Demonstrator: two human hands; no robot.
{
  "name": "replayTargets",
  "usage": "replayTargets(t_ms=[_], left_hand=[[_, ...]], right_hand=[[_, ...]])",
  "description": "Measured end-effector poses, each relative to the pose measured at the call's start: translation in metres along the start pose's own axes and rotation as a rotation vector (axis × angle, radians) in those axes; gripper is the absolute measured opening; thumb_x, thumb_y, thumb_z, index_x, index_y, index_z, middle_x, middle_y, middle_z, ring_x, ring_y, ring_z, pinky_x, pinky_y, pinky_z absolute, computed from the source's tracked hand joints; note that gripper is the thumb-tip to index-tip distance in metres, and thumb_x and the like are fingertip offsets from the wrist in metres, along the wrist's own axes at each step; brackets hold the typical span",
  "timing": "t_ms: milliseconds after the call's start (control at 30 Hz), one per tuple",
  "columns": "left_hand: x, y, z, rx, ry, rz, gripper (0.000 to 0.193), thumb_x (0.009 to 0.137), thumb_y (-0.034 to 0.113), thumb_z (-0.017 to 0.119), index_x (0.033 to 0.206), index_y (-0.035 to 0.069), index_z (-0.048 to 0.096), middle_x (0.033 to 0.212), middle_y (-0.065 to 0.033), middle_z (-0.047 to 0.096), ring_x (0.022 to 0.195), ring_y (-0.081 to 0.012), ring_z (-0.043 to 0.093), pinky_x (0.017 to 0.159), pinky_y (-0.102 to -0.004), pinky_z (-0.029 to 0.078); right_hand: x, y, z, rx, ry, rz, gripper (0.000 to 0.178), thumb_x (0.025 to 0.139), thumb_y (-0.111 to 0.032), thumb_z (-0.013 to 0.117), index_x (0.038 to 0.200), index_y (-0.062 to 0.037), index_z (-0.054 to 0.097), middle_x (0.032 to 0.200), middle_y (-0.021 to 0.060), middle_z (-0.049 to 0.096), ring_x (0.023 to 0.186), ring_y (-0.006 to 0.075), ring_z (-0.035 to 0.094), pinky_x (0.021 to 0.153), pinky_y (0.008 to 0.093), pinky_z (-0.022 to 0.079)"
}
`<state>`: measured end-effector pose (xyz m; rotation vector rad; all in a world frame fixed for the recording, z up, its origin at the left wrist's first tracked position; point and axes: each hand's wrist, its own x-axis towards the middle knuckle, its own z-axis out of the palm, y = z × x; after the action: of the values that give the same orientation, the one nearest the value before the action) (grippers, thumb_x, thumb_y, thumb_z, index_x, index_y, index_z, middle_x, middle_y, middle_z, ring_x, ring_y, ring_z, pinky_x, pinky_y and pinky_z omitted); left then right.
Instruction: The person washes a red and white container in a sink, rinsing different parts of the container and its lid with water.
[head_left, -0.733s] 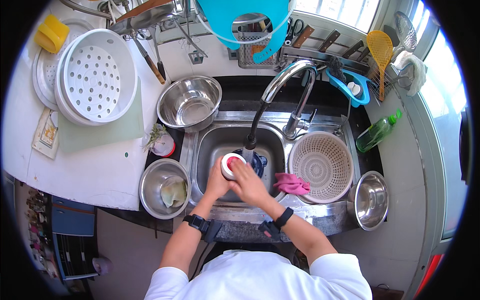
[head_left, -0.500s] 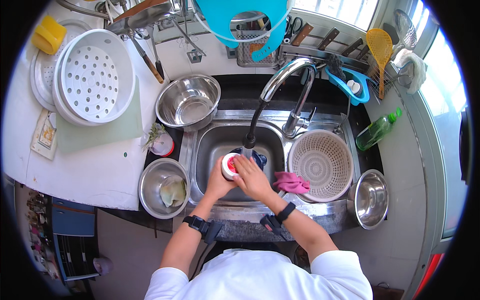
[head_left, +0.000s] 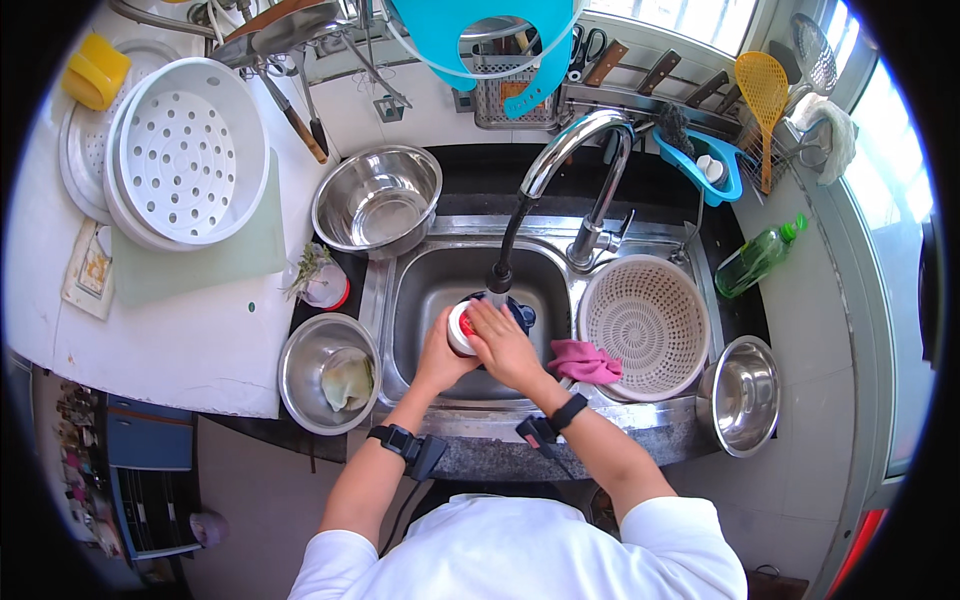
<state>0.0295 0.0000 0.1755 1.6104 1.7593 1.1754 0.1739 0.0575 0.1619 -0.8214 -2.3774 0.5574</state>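
Over the sink (head_left: 420, 290), my left hand (head_left: 438, 358) is wrapped round a small white round container (head_left: 459, 338). Red shows inside its white rim; I cannot tell whether that is a print or contents. My right hand (head_left: 505, 345) lies flat with stretched fingers across the container's top, touching it. Directly above my right fingers is the tap's black spout hose (head_left: 508, 240), with a stream of water (head_left: 496, 298) at its end. A dark blue object (head_left: 522, 315) sits in the sink behind my hands, partly hidden by them.
Right of the sink stand a beige colander (head_left: 645, 325), a pink cloth (head_left: 585, 362), a steel bowl (head_left: 742, 400) and a green bottle (head_left: 757, 260). On the left are two steel bowls (head_left: 378, 205) (head_left: 325, 400), a plant jar (head_left: 322, 282) and a white perforated steamer basket (head_left: 195, 150).
My right hand has shifted slightly left across the container's top, covering more of the red. The container has tilted a little; my left hand still holds it.
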Motion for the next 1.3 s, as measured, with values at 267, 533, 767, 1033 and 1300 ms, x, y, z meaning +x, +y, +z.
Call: replayTargets(t_ms=[267, 533, 767, 1033, 1300], left_hand=[[0.031, -0.010, 0.026, -0.014, -0.183, 0.047, 0.072, 0.066, 0.022, 0.078, 0.127, 0.003, 0.045, 0.120, -0.0187, 0.057, 0.110, -0.0371, 0.055, 0.093, -0.0434, 0.045], [0.035, -0.012, 0.032, -0.032, -0.198, 0.063, 0.074, 0.058, 0.016, 0.082, 0.123, 0.003, 0.048, 0.119, -0.0172, 0.058, 0.110, -0.0368, 0.055, 0.093, -0.0420, 0.044], [0.013, -0.077, 0.029, 0.085, 0.060, 0.025, 0.078, 0.057, 0.016, 0.083, 0.125, 0.007, 0.046, 0.113, -0.0168, 0.059, 0.106, -0.0391, 0.055, 0.092, -0.0435, 0.044], [0.001, -0.021, 0.003, 0.383, -0.065, -0.054, 0.091, 0.050, 0.014, 0.083, 0.130, 0.018, 0.041, 0.128, -0.0039, 0.050, 0.121, -0.0316, 0.043, 0.098, -0.0456, 0.036], [0.022, -0.036, 0.014, 0.203, -0.016, 0.031, 0.085, 0.053, 0.014, 0.084, 0.126, 0.008, 0.041, 0.121, -0.0133, 0.054, 0.115, -0.0351, 0.048, 0.099, -0.0441, 0.037]], right_hand=[[0.016, 0.021, 0.002, 0.082, 0.062, 0.143, 0.047, 0.092, -0.028, 0.046, 0.131, -0.0004, 0.044, 0.131, 0.0210, 0.047, 0.122, 0.0379, 0.044, 0.107, 0.0502, 0.028], [0.024, 0.028, 0.009, 0.195, -0.021, 0.227, 0.045, 0.093, -0.023, 0.048, 0.131, 0.0008, 0.044, 0.129, 0.0250, 0.048, 0.123, 0.0423, 0.041, 0.105, 0.0432, 0.032], [0.022, 0.005, 0.043, 0.082, 0.150, -0.010, 0.052, 0.090, -0.032, 0.053, 0.130, 0.0001, 0.046, 0.131, 0.0255, 0.047, 0.118, 0.0417, 0.048, 0.101, 0.0454, 0.037], [0.020, 0.028, 0.032, 0.603, 0.082, 0.425, 0.034, 0.081, -0.018, 0.058, 0.109, 0.0003, 0.053, 0.093, 0.0172, 0.058, 0.083, 0.0268, 0.059, 0.077, 0.0343, 0.046], [-0.019, 0.081, 0.008, 0.823, 0.329, 0.810, 0.030, 0.079, 0.004, 0.050, 0.107, -0.0028, 0.057, 0.105, 0.0127, 0.062, 0.096, 0.0224, 0.060, 0.086, 0.0307, 0.045]])
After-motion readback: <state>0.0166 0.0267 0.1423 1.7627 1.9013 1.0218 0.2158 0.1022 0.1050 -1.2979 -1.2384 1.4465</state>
